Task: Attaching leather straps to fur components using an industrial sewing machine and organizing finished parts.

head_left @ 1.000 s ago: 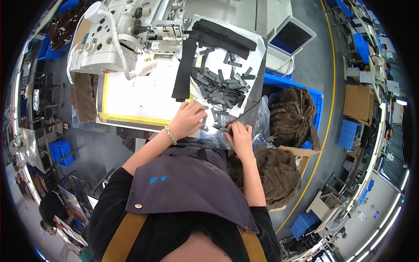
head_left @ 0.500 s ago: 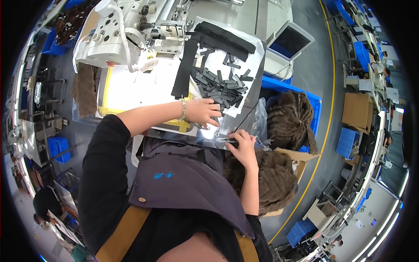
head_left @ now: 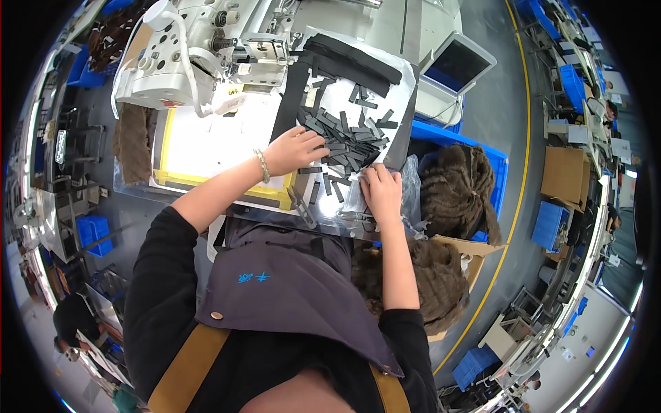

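A heap of short black strips [head_left: 350, 141] lies on a white sheet [head_left: 399, 113] on the table. My left hand [head_left: 296, 150] is at the heap's left edge, palm down, its slightly bent fingers reaching onto the strips. At the lower right edge of the heap is my right hand [head_left: 383, 195], fingers apart and fingertips by the strips. No held piece shows in either hand. Between my hands, a few loose strips [head_left: 326, 184] are scattered near the table's front edge. A pair of thread snips [head_left: 301, 208] rests just left of them.
A white sewing machine [head_left: 162, 69] stands at the back left. Long black bands [head_left: 354, 65] lie behind the heap. To the right are a blue bin [head_left: 501, 179] with brown fur, a cardboard box [head_left: 475, 249] with more fur, and a dark-screened monitor [head_left: 460, 65].
My left hand has moved up and left from the table's front edge, uncovering the snips and loose strips. My right hand has shifted up from the edge to the heap.
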A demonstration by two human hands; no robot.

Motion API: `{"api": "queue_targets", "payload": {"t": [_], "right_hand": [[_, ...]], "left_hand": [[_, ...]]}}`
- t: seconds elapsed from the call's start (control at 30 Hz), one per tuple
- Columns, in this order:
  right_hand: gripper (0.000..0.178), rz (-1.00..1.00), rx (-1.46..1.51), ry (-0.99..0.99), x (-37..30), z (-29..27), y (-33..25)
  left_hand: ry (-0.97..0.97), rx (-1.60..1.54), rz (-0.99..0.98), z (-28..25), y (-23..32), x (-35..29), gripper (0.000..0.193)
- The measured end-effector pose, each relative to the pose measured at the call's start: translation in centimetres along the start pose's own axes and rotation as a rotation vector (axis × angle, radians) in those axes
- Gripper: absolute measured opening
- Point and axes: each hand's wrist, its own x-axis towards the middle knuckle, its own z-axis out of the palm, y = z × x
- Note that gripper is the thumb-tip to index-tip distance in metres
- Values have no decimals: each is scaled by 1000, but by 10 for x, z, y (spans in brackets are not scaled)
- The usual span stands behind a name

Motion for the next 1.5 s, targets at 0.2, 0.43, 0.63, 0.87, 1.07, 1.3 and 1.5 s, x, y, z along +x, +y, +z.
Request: {"api": "queue_targets", "payload": {"t": [0.2,0.43,0.63,0.87,1.07,1.3,1.5], "right_hand": [[11,-65,59,-130,18,3,13],[9,371,623,-183,59,-28,24],[10,398,728,-115,102,-35,37],[12,413,754,98,122,-40,39],[27,391,601,-106,77,-30,33],[36,530,552,39,28,-24,-23],[44,588,441,-53,-20,-5,-57]], "left_hand": [[-27,-134,-96,12,-30,0,9],[-37,-510,-337,-6,-51,18,7],[95,-617,-527,-5,-69,30,9],[200,-572,-619,-14,-79,44,11],[63,-268,-323,-15,-47,23,11],[-94,-398,-67,-6,29,-16,46],[-283,-350,-602,-5,60,-2,73]]}}
